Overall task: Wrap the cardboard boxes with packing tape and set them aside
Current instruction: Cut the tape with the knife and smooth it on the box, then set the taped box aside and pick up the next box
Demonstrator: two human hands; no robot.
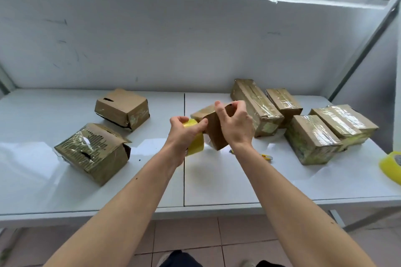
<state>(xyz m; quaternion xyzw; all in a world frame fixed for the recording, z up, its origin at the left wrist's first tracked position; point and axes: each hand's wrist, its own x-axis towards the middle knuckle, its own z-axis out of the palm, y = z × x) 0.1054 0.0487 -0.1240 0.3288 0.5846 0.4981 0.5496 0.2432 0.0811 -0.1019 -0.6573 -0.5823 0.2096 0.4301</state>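
A small brown cardboard box [214, 134] is raised above the middle of the white table [91, 191], tilted on edge. My right hand [235, 124] grips it from above, fingers curled over its top edge. My left hand [184, 131] holds a yellow roll of packing tape [195, 141] pressed against the box's left side, thumb reaching onto the cardboard. Another box [200, 115] lies flat just behind them, partly hidden.
Two battered boxes sit left: one near [93, 149], one farther back [122, 108]. Several taped boxes [310, 136] are grouped at the right. A second yellow tape roll [391, 167] lies at the right edge. A small yellow cutter [265, 156] rests under my right forearm.
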